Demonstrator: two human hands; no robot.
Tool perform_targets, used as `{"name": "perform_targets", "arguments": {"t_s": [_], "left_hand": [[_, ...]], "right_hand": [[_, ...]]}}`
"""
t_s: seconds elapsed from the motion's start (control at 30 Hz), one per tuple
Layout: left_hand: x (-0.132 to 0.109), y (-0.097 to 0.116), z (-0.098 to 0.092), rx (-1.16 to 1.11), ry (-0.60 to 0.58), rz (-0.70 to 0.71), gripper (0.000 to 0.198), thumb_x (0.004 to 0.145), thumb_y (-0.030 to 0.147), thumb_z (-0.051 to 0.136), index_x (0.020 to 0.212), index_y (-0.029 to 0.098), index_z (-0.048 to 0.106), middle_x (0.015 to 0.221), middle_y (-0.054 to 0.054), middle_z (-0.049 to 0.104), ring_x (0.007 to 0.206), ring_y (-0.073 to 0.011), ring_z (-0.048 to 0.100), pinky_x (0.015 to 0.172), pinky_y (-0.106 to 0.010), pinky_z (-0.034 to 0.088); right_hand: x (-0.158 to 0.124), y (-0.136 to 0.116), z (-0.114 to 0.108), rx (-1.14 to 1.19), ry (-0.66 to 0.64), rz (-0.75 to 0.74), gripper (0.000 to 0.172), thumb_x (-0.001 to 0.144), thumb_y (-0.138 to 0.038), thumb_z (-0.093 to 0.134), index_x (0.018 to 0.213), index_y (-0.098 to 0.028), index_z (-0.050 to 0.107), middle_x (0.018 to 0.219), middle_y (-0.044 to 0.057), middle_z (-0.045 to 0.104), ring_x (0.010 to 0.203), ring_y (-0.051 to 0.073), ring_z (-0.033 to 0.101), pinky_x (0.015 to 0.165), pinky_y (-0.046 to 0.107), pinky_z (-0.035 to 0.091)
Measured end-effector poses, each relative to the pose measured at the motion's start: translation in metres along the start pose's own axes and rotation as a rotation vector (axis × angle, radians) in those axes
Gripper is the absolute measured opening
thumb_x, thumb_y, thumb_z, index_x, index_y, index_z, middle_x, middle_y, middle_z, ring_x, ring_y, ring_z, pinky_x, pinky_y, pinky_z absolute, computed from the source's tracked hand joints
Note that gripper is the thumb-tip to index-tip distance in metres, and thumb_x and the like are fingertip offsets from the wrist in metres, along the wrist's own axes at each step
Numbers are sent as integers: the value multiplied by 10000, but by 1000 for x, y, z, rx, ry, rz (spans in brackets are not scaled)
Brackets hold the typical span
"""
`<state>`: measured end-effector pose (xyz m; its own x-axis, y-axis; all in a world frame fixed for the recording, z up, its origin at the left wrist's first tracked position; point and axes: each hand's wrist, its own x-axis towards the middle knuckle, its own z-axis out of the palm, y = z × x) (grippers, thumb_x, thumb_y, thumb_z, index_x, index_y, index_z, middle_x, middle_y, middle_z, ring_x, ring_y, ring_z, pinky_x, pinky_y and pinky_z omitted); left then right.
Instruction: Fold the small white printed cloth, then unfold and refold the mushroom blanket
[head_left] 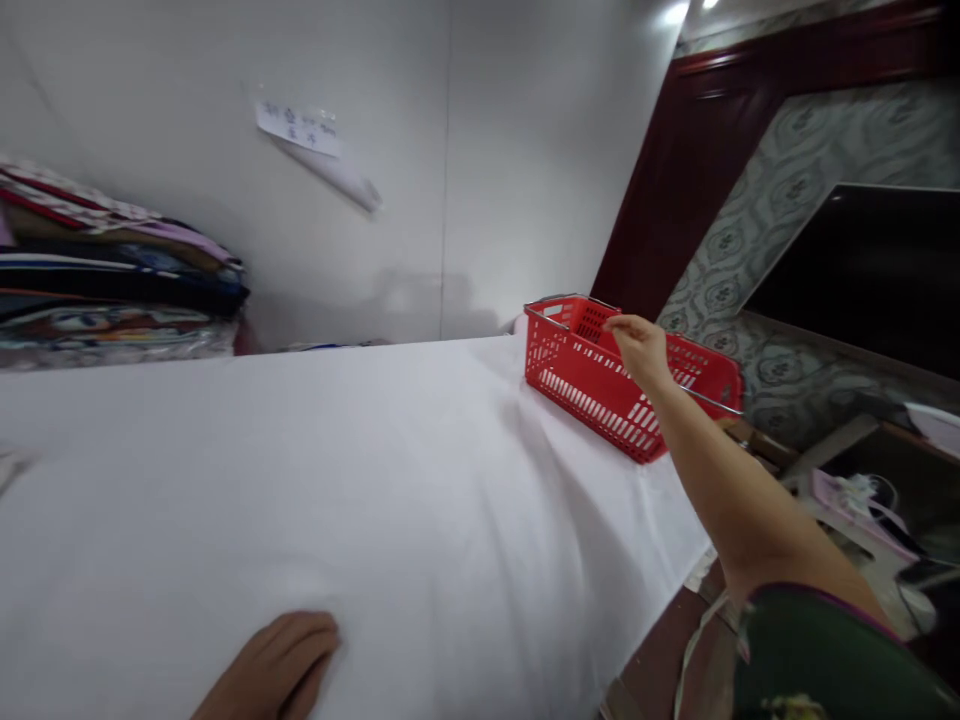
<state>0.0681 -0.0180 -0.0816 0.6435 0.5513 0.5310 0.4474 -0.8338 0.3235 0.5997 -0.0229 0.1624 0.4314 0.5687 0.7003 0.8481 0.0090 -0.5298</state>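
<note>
My right hand (639, 347) reaches out over the rim of a red plastic basket (592, 390) that stands on the far right part of a table covered with a white cloth (337, 480). Its fingers curl downward at the basket's edge; whether they hold anything is hidden. My left hand (279, 660) lies flat on the white cloth near the front edge, fingers together and stretched out, holding nothing.
A stack of folded patterned fabrics (112, 270) sits at the back left against a white wall. A paper note (300, 128) is taped to the wall. To the right are a dark wooden frame (690, 170), a black screen (862, 270) and cluttered items (870, 500) below.
</note>
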Motion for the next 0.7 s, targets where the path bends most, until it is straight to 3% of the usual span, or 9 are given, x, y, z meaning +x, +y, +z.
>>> {"name": "perform_targets", "arguments": {"t_s": [0.07, 0.17, 0.23, 0.3, 0.4, 0.5, 0.6, 0.7], "left_hand": [[13, 23, -15, 6, -87, 11, 291, 757, 248, 495, 956, 431, 602, 934, 103, 680, 845, -183, 635, 762, -311, 558], [30, 54, -36, -18, -210, -38, 205, 810, 145, 441, 879, 260, 596, 907, 3, 652, 846, -151, 594, 800, -290, 495], [36, 62, -46, -39, -230, -59, 207, 826, 112, 410, 878, 220, 579, 890, -19, 634, 860, -142, 572, 810, -294, 466], [35, 58, -54, -13, -192, -97, 191, 833, 117, 412, 885, 206, 573, 935, -35, 627, 921, -143, 553, 838, -302, 444], [22, 33, -74, 128, -62, -224, 186, 825, 141, 436, 949, 196, 564, 1033, -68, 610, 999, -161, 528, 882, -341, 419], [4, -4, -106, 330, 12, -408, 237, 799, 149, 465, 1016, 185, 553, 1132, -99, 573, 1066, -189, 497, 923, -370, 391], [-14, -44, -146, 551, 16, -625, 341, 759, 138, 486, 1096, 162, 530, 1226, -125, 517, 1157, -235, 432, 965, -401, 344], [-29, -81, -179, 716, -27, -810, 466, 724, 76, 452, 1182, 158, 480, 1333, -127, 428, 1250, -252, 336, 995, -415, 288]], "right_hand": [[-38, -35, 34, 226, -188, -51, 255, 780, -287, 451, 900, -160, 637, 853, 54, 666, 794, 172, 611, 759, 315, 476], [-112, -87, 83, 428, -658, -137, 212, 791, -285, 475, 862, -174, 641, 775, 37, 660, 732, 162, 607, 728, 315, 482], [-161, -121, 106, 487, -975, -255, 214, 817, -267, 447, 847, -199, 648, 790, 32, 664, 739, 162, 606, 713, 312, 483], [-201, -151, 120, 550, -1208, -398, 234, 838, -232, 422, 902, -225, 647, 866, 28, 675, 786, 160, 611, 749, 312, 477], [-240, -190, 130, 597, -1397, -599, 269, 861, -200, 390, 950, -237, 641, 910, 21, 672, 822, 149, 607, 780, 293, 464], [-262, -214, 133, 612, -1486, -699, 288, 879, -213, 361, 942, -242, 641, 869, 15, 664, 791, 145, 603, 755, 281, 465], [-276, -221, 136, 623, -1516, -654, 287, 878, -275, 358, 927, -286, 640, 844, 6, 661, 770, 172, 611, 737, 322, 479], [-288, -217, 142, 649, -1538, -513, 219, 840, -387, 416, 882, -415, 629, 811, -28, 660, 757, 214, 625, 720, 376, 498]]}}
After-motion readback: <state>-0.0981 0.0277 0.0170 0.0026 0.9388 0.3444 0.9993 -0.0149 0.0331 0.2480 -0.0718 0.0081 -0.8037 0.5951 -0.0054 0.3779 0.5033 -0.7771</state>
